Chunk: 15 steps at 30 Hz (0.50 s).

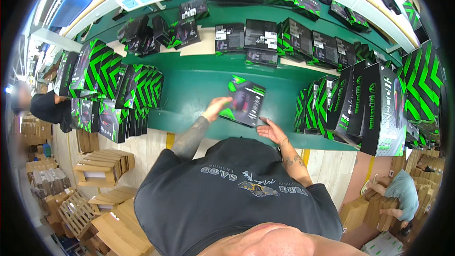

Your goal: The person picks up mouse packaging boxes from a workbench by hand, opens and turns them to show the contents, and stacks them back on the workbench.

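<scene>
A black and green retail box [247,100] is tilted over the middle of the green worktop [185,99], with a picture of a mouse-like device on its front. My left hand [218,108] grips its left edge, the fingers partly hidden behind it. My right hand [273,132] is at the lower right corner, fingers stretched out and the thumb side close to the box; whether it touches is hard to tell. Stacked black and green boxes [137,87] stand to the left of my hands. On the right is a row of upright boxes [353,97].
Along the back, smaller boxes [260,35] line a green shelf, with more boxes [185,33] piled at its left. Brown cartons [106,166] and a wooden pallet [76,213] lie on the floor at left. One person [400,194] bends over cartons at right; another [50,109] stands far left.
</scene>
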Available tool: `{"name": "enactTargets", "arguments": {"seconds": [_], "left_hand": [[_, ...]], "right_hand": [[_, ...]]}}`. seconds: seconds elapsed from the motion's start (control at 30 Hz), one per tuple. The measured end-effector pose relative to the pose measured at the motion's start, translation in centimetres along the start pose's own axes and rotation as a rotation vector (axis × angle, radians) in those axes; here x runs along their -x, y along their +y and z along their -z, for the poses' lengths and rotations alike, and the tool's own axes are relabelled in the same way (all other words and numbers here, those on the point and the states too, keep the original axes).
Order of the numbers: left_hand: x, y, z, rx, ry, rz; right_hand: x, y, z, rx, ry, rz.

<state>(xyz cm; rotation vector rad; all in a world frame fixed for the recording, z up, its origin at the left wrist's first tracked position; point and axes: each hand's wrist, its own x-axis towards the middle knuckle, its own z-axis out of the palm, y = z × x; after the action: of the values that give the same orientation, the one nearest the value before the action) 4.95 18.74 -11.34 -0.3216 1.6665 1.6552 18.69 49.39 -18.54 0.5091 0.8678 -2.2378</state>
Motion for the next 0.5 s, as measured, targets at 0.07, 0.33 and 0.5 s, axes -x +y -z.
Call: {"name": "enactTargets", "arguments": {"seconds": [0.07,0.33,0.5], "left_hand": [[-0.7,2.1,3.6,0.241,0.158,-0.207],[-8.1,6.3,9.5,0.225,0.318,-0.142],[-16.8,9.5,7.3,-0.095,0.621,-0.129]], "right_hand": [[-0.2,-0.1,-0.3,0.057,0.078,-0.026],[-0.4,-0.1,0.4,0.078,0.064,-0.048],[-0.7,0.0,0.9,0.068,0.054,-0.069]]}}
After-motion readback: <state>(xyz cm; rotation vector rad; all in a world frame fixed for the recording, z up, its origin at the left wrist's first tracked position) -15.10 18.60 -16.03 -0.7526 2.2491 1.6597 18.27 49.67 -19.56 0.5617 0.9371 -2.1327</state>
